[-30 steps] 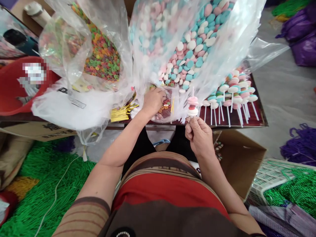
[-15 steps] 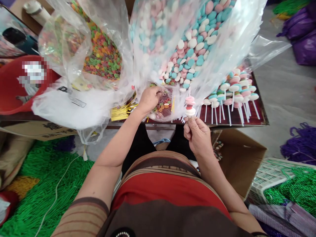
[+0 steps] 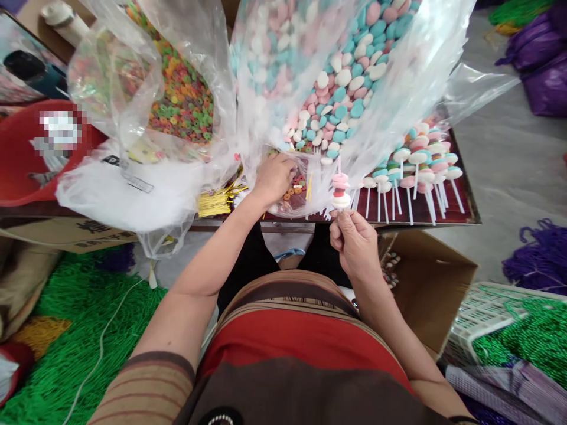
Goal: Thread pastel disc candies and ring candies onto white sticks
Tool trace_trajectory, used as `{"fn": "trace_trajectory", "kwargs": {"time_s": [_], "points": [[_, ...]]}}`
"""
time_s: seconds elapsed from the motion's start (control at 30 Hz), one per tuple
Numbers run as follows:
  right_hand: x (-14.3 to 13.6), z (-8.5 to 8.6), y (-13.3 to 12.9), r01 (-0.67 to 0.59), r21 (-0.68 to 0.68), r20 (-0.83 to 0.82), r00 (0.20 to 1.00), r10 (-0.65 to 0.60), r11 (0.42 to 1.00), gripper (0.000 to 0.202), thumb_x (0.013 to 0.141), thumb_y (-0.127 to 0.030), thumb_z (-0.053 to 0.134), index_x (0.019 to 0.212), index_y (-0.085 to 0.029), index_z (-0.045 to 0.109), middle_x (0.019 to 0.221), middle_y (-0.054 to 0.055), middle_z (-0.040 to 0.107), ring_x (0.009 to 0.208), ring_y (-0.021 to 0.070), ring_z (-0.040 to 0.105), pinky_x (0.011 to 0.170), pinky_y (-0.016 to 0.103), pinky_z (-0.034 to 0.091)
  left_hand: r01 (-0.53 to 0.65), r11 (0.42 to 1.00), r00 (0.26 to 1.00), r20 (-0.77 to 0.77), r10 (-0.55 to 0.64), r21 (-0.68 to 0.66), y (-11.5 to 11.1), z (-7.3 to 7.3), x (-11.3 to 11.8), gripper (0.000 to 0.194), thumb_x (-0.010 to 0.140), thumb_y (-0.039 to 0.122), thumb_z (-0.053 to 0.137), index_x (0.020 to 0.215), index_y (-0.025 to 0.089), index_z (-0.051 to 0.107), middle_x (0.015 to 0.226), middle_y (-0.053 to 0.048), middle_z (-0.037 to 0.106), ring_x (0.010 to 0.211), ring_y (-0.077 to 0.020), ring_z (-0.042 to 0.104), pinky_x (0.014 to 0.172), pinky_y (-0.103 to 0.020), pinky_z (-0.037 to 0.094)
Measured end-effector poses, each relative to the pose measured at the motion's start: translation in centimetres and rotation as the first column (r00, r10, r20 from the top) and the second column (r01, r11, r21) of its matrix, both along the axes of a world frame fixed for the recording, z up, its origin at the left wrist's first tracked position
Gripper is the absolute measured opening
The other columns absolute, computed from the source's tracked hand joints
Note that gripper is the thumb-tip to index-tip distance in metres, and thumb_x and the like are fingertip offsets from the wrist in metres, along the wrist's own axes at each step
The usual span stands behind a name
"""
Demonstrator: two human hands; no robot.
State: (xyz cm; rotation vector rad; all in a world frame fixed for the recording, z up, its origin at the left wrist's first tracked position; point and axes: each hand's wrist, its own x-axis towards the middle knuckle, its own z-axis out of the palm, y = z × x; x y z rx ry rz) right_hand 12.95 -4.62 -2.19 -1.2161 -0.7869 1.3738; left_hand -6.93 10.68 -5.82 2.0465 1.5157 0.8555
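Observation:
My right hand (image 3: pixel 358 241) pinches the lower end of a white stick threaded with a lollipop stack (image 3: pixel 341 190): pink pieces above, a red ring, and a white piece at the bottom. The stick's tip pokes out on top, and the stack stands upright. Over at the table's front, my left hand (image 3: pixel 275 178) dips among loose ring-shaped pieces (image 3: pixel 297 188) on clear plastic. Its fingers are bent and close together, and whatever they pinch is hidden. Right behind lies an open clear bag of pink, white and blue oval pieces (image 3: pixel 341 112).
Finished-looking lollipops (image 3: pixel 420 159) are piled at the table's right end. Yellow twist ties (image 3: pixel 215 202) lie left of my left hand. A bag of coloured rings (image 3: pixel 181 106) and a red basin (image 3: pixel 26 147) stand further left. Below right is a cardboard box (image 3: pixel 436 283).
My left hand has shifted slightly and turned lower over the loose rings, covering more of them. The right hand keeps the lollipop stack nearly still.

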Motion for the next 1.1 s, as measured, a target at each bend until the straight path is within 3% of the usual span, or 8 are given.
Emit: {"fn": "trace_trajectory", "kwargs": {"time_s": [0.1, 0.17, 0.23, 0.33, 0.47, 0.6, 0.9, 1.1], "points": [[0.0, -0.1, -0.3, -0.053, 0.024, 0.099, 0.994, 0.051, 0.998, 0.043, 0.089, -0.063, 0.074, 0.091, -0.02, 0.071, 0.05, -0.009, 0.045, 0.042, 0.0071, 0.032, 0.041, 0.023, 0.022, -0.058, 0.989, 0.952, 0.292, 0.096, -0.135, -1.5, 1.1, -0.4, 0.007, 0.088, 0.023, 0.07, 0.093, 0.021, 0.075, 0.104, -0.006, 0.079, 0.103, -0.0231, 0.072, 0.098, -0.038, 0.054], [-0.1, 0.1, -0.5, -0.112, 0.039, 0.161, 0.981, 0.104, 0.993, 0.04, 0.093, -0.06, 0.07, 0.091, -0.02, 0.072, 0.047, -0.009, 0.044, 0.041, 0.0074, 0.031, 0.042, 0.023, 0.023, 0.001, 0.963, 0.812, 0.562, 0.156, -0.268, -2.7, 1.7, -0.4, 0.012, 0.091, 0.03, 0.07, 0.098, 0.021, 0.073, 0.105, -0.005, 0.08, 0.095, -0.0189, 0.074, 0.089, -0.034, 0.058], [-0.3, 0.3, -0.6, -0.157, 0.051, 0.214, 0.966, 0.143, 0.986, 0.036, 0.094, -0.055, 0.069, 0.09, -0.02, 0.073, 0.047, -0.009, 0.044, 0.042, 0.0076, 0.032, 0.043, 0.024, 0.024, 0.105, 0.932, 0.659, 0.726, 0.196, -0.347, -3.8, 2.1, -0.2, 0.015, 0.091, 0.035, 0.074, 0.097, 0.021, 0.072, 0.103, -0.005, 0.08, 0.089, -0.0167, 0.075, 0.08, -0.031, 0.059], [-0.6, 0.6, -0.6, -0.188, 0.068, 0.304, 0.939, 0.159, 0.98, 0.031, 0.094, -0.049, 0.068, 0.089, -0.02, 0.075, 0.048, -0.008, 0.043, 0.043, 0.0086, 0.035, 0.045, 0.025, 0.026, 0.193, 0.904, 0.538, 0.812, 0.227, -0.381, -4.9, 2.6, 0.4, 0.025, 0.086, 0.043, 0.082, 0.095, 0.022, 0.072, 0.097, -0.003, 0.08, 0.085, -0.0146, 0.075, 0.077, -0.029, 0.059], [-0.6, 0.7, -0.5, -0.193, 0.096, 0.402, 0.905, 0.139, 0.977, 0.027, 0.095, -0.044, 0.065, 0.09, -0.021, 0.079, 0.049, -0.006, 0.043, 0.047, 0.0105, 0.038, 0.046, 0.025, 0.026, 0.219, 0.903, 0.458, 0.856, 0.24, -0.371, -5.4, 2.9, 0.8, 0.037, 0.077, 0.049, 0.09, 0.094, 0.022, 0.071, 0.1, -0.002, 0.08, 0.088, -0.0133, 0.075, 0.081, -0.028, 0.06], [-0.5, 0.6, -0.6, -0.164, 0.105, 0.424, 0.9, 0.105, 0.981, 0.027, 0.095, -0.043, 0.064, 0.092, -0.021, 0.08, 0.05, -0.006, 0.044, 0.048, 0.0113, 0.039, 0.046, 0.025, 0.027, 0.203, 0.916, 0.448, 0.865, 0.226, -0.345, -5.6, 2.8, 1.0, 0.04, 0.076, 0.05, 0.091, 0.095, 0.022, 0.069, 0.099, -0.001, 0.079, 0.089, -0.013, 0.074, 0.081, -0.028, 0.06], [-0.6, 1.2, -0.8, -0.166, 0.083, 0.439, 0.891, 0.114, 0.983, 0.025, 0.094, -0.04, 0.064, 0.088, -0.021, 0.079, 0.049, -0.007, 0.043, 0.046, 0.0101, 0.037, 0.045, 0.024, 0.026, 0.085, 0.96, 0.589, 0.791, 0.168, -0.267, -6.0, 2.3, 1.6, 0.037, 0.084, 0.053, 0.084, 0.095, 0.023, 0.066, 0.096, -0.002, 0.077, 0.092, -0.0165, 0.075, 0.085, -0.033, 0.06], [-0.4, 1.4, -0.5, -0.207, -0.029, 0.192, 0.959, 0.209, 0.978, 0.032, 0.088, -0.05, 0.071, 0.084, -0.019, 0.076, 0.045, -0.009, 0.036, 0.041, 0.0073, 0.028, 0.042, 0.024, 0.018, 0.162, 0.952, 0.605, 0.789, 0.112, -0.259, -6.7, 2.7, 1.5, 0.044, 0.077, 0.057, 0.089, 0.096, 0.023, 0.068, 0.094, -0.002, 0.077, 0.083, -0.0154, 0.073, 0.072, -0.029, 0.059]]}}
